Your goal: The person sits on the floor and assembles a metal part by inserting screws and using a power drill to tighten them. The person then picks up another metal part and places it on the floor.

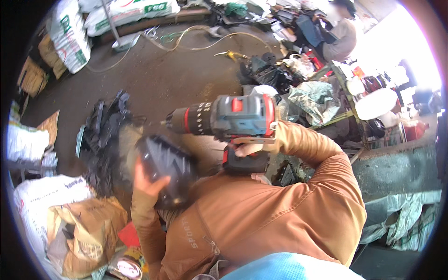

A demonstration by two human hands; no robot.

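My right hand (248, 148) is wrapped round the grip of a cordless drill (238, 116), a blue-grey and black tool with red trim. The drill lies level with its chuck pointing left. Its battery hangs below my fingers. Lower left, my left hand (148, 181) grips a glossy black plastic part (169, 163), its thumb across the near face and its fingers at the left edge. The part is smeared by motion, so its exact kind is unclear. The drill's tip sits just above the part, apart from it in the picture.
Dark plastic scraps (105, 135) are heaped on the floor to the left. Near them stand a brown paper sack (86, 233) and white sacks (70, 37). A hose (200, 29) crosses the far floor. A person (343, 37) sits by a scrap pile, beyond a cluttered bench (396, 161).
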